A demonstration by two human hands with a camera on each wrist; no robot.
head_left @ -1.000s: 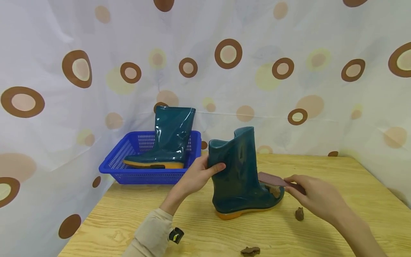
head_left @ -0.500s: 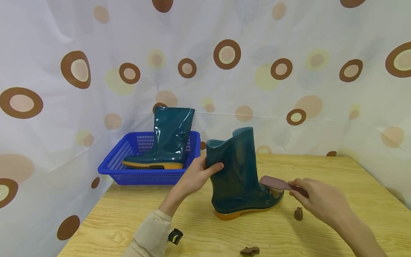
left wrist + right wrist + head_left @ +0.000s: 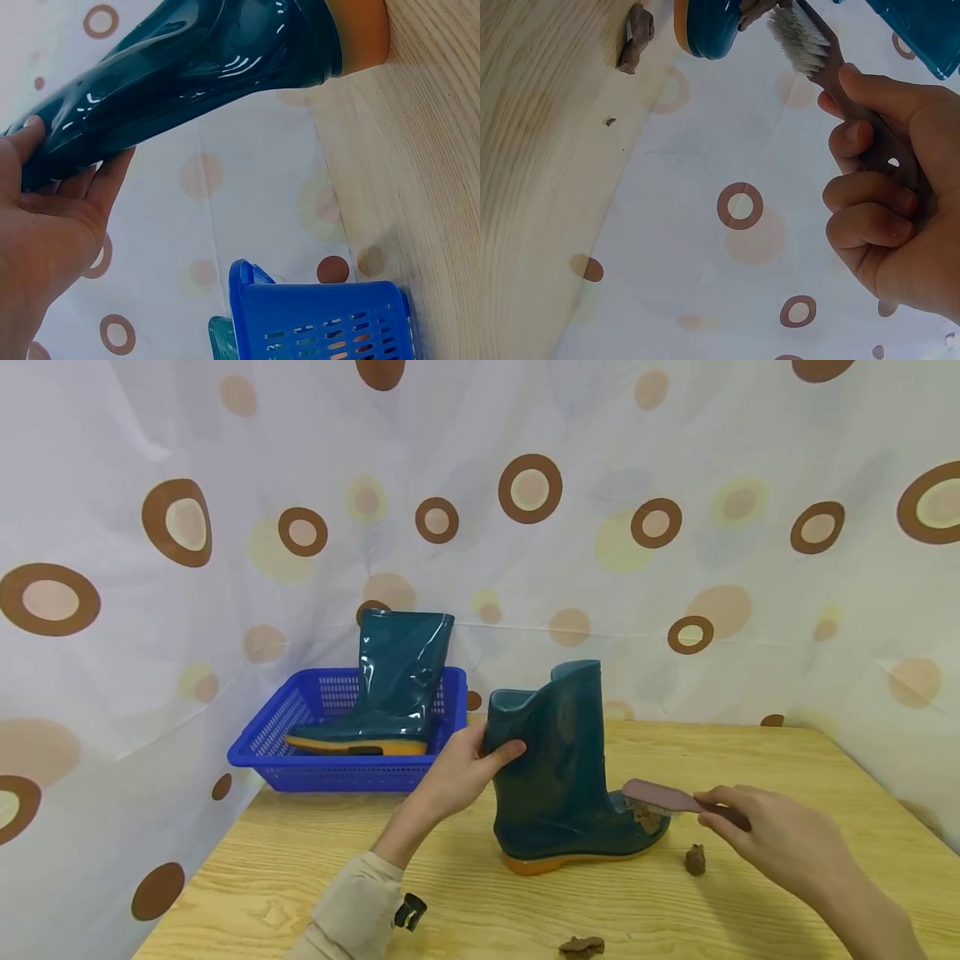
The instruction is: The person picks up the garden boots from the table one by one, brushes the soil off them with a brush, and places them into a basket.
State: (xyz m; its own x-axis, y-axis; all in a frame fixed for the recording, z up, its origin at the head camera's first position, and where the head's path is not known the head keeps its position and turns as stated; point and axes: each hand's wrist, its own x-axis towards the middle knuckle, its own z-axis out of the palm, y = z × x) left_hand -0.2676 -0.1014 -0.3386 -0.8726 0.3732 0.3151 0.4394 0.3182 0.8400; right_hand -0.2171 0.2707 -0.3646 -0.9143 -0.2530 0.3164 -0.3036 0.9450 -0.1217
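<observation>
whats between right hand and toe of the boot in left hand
In the head view, the bristled brush held by the right hand spans that stretch, its head over a brown clump on the toe of the rain boot.

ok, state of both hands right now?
Left hand: holding the standing boot by its shaft.
Right hand: holding the brush by its handle.
</observation>
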